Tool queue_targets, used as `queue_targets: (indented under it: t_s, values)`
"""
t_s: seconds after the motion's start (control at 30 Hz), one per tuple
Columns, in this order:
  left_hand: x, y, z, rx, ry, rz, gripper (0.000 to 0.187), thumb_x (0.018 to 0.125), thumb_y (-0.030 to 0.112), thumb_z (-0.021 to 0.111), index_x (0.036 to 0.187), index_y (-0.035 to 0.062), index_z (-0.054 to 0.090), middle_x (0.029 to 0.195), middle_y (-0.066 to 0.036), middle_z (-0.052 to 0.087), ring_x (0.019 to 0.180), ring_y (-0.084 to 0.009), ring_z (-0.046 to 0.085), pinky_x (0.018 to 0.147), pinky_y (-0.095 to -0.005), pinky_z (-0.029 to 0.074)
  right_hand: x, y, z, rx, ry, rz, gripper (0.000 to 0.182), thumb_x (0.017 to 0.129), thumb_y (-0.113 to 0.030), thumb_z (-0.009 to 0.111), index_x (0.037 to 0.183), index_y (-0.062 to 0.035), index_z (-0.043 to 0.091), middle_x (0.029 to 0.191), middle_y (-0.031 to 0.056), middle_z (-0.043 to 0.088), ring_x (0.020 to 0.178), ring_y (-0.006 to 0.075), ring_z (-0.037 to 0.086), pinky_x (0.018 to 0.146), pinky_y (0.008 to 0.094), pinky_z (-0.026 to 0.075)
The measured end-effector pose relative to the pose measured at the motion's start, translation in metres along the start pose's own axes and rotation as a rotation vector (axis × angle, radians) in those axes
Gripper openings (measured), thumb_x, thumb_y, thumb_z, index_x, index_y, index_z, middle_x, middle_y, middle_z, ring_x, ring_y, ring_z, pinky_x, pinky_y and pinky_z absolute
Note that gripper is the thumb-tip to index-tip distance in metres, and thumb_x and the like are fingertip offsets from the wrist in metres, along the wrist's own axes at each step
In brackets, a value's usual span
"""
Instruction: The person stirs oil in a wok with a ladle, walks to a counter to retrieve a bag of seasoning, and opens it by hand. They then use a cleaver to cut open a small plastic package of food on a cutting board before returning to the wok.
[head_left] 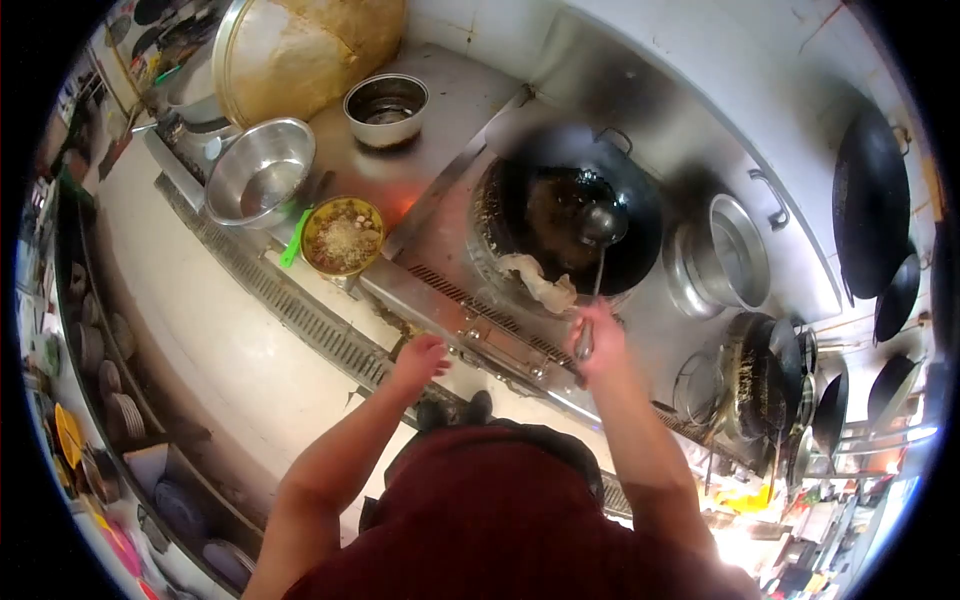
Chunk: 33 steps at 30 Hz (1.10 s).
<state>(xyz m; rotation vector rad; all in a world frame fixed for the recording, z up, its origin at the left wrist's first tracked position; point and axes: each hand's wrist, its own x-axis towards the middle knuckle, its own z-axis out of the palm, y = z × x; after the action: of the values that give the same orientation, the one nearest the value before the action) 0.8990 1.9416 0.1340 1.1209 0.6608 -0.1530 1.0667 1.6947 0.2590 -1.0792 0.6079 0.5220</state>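
My right hand (pixel 598 335) is closed round the handle of a ladle (pixel 602 225). The ladle's bowl sits in a large black wok (pixel 640 190) on the stove, over dark, shiny liquid. A crumpled pale cloth (pixel 540 282) lies on the wok's near rim, just left of my right hand. My left hand (pixel 422 360) hangs in front of the stove edge, fingers loosely bent and apart, holding nothing. Up and to its left stands a yellow bowl (pixel 343 238) of crumbly, pale chopped food, with a bright green handle (pixel 296 238) beside it.
A steel basin (pixel 262 170) and a small pot (pixel 386 105) stand on the left counter, before a big round golden lid (pixel 310 50). Right of the wok is a metal pot (pixel 738 250). More black woks (pixel 872 200) hang on the wall. Shelves of dishes (pixel 120 410) line the left.
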Motion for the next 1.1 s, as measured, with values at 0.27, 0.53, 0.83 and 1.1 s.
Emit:
queue_targets:
  t_s: [0.27,0.53,0.83,1.1]
  values:
    - [0.073,0.07,0.173,-0.163,-0.064,-0.147,0.033,0.087,0.026,0.062,0.112,0.0049,0.055,0.099,-0.009,0.058,0.078,-0.0204,0.062,0.067,-0.0344,0.053,0.034,-0.032,-0.026,-0.075,-0.145,0.005,0.072,0.085,-0.005,0.052,0.147,-0.0248,0.021,0.065,0.0051,0.052,0.046,0.0171,0.048,0.04,0.0331,0.041]
    - [0.12,0.056,0.216,-0.389,0.156,-0.167,0.016,0.089,0.015,0.053,0.101,0.0053,0.052,0.105,-0.012,0.055,0.092,-0.0279,0.061,0.079,-0.0427,0.055,-0.003,-0.052,-0.054,-0.117,-0.265,0.205,0.076,0.086,-0.007,0.054,0.149,-0.0255,0.017,0.066,0.0054,0.052,0.047,0.0181,0.048,0.043,0.0331,0.041]
    - [0.093,0.067,0.226,-0.374,0.199,-0.003,0.014,0.08,0.01,0.058,0.09,-0.0003,0.056,0.093,-0.013,0.056,0.079,-0.025,0.062,0.061,-0.0346,0.059,-0.035,-0.065,-0.049,-0.136,-0.22,0.239,0.072,0.087,-0.008,0.053,0.147,-0.0247,0.018,0.069,0.0063,0.053,0.048,0.018,0.047,0.043,0.0339,0.04]
    - [0.105,0.058,0.217,-0.34,0.151,-0.034,0.027,0.081,0.021,0.063,0.099,0.0023,0.056,0.091,-0.011,0.056,0.077,-0.0236,0.061,0.064,-0.0348,0.056,-0.021,-0.056,-0.044,-0.096,-0.128,0.163,0.071,0.086,-0.008,0.052,0.143,-0.0344,0.019,0.066,0.0053,0.051,0.049,0.0201,0.048,0.044,0.0342,0.038]
